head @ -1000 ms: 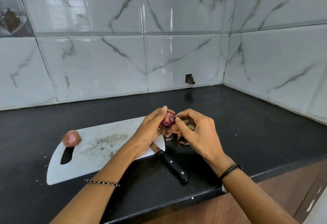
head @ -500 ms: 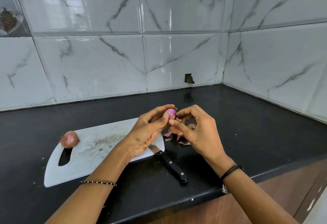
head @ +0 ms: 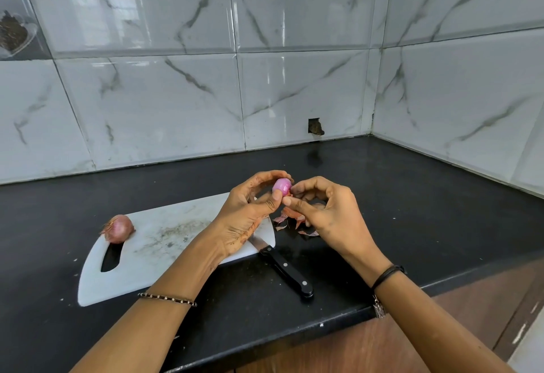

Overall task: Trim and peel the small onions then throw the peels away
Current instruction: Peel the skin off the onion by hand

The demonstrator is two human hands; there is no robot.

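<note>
A small pink peeled onion (head: 281, 186) is held above the counter between thumb and fingers of my left hand (head: 250, 213). My right hand (head: 323, 213) is right beside it, its curled fingertips touching the onion's right side and a bit of skin there. Loose pinkish peels (head: 290, 221) lie on the black counter under my right hand. An unpeeled onion (head: 117, 228) sits on the left end of the white cutting board (head: 164, 243). A black-handled knife (head: 287, 271) lies with its blade on the board's right corner, handle toward me.
The black counter (head: 412, 210) runs into a corner of marble-look tiled walls. A small hole in the tile (head: 315, 127) sits at the back. The counter's front edge is near my wrists, with wooden cabinet fronts (head: 382, 343) below.
Both hands have lifted the onion slightly, and more of its peeled pink surface shows. My right-hand fingers have shifted round its right side. Board, knife and unpeeled onion have not moved.
</note>
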